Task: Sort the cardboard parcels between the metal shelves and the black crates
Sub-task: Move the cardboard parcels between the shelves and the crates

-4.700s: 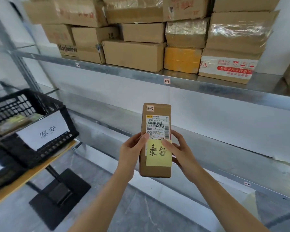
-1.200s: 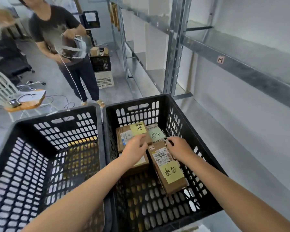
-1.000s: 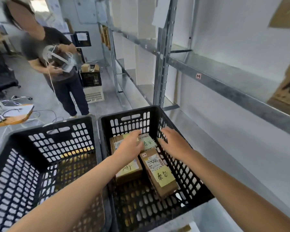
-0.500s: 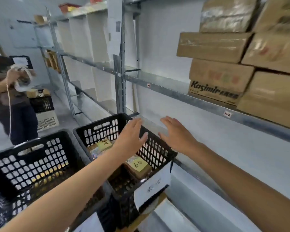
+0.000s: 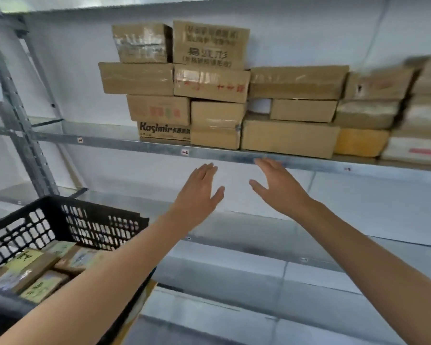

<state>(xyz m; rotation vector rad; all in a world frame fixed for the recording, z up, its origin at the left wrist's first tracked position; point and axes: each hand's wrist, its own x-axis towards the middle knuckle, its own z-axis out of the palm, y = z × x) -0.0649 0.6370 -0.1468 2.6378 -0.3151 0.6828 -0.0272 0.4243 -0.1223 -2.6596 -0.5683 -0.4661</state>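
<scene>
Both the left hand (image 5: 200, 192) and right hand (image 5: 278, 188) reach with fingers released toward stacked cardboard parcels (image 5: 290, 138) on the metal shelf (image 5: 159, 146); the black crate (image 5: 90, 220), lower left, holds parcels.

- Left hand (image 5: 199, 192): raised, fingers straight and together, thumb spread; it is below the shelf edge and touches no object.
- Right hand (image 5: 276, 188): raised beside the left with a gap between them, fingers straight, fingertips in front of the shelf edge.
- Metal shelf (image 5: 135, 145): galvanised, with small tags (image 5: 185, 152) on its front edge.
- Cardboard parcels (image 5: 290, 138): stacked several high on that shelf, most of them taped; the far-right ones are blurred.
- Box printed "Kasimir" (image 5: 163, 130): bottom of the left stack.
- Yellow-wrapped parcel (image 5: 360, 143): bottom row, towards the right.
- Black crate (image 5: 90, 220): lower left, with latticed walls.
- Small parcels (image 5: 33, 268): lying in the crate, with yellow-green handwritten notes on them.
- Upright post (image 5: 18, 120): perforated, at the left.
- Lower shelf (image 5: 246, 232): behind the forearms.
</scene>
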